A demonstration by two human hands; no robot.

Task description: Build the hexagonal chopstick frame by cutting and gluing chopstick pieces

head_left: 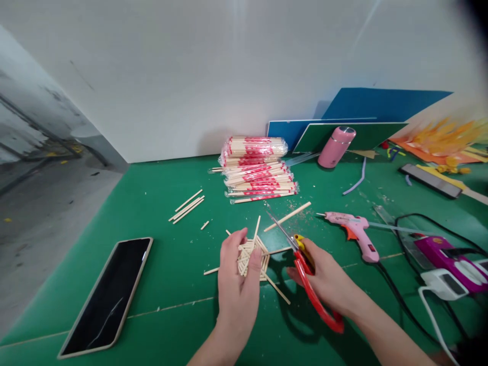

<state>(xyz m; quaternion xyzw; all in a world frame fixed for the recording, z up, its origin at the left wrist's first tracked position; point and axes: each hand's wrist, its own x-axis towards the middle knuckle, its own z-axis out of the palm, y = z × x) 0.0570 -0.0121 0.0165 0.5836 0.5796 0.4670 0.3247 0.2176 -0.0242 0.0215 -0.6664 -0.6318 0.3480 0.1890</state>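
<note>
A small web-like piece built from wooden sticks sits on the green table, with longer sticks poking out around it. My left hand grips it, thumb on top and fingers along the far left side. In my right hand is a pair of scissors with red and yellow handles. Their blades point up and left, past the end of a stick that juts right from the web; whether they touch it I cannot tell. Beyond the blades lies a loose chopstick, with crumbs scattered near it.
Wrapped chopsticks are piled by the wall. Several bare sticks lie at left, above a phone. To the right are a pink glue gun, a pink bottle, a power strip and cables. Coloured boards lean behind.
</note>
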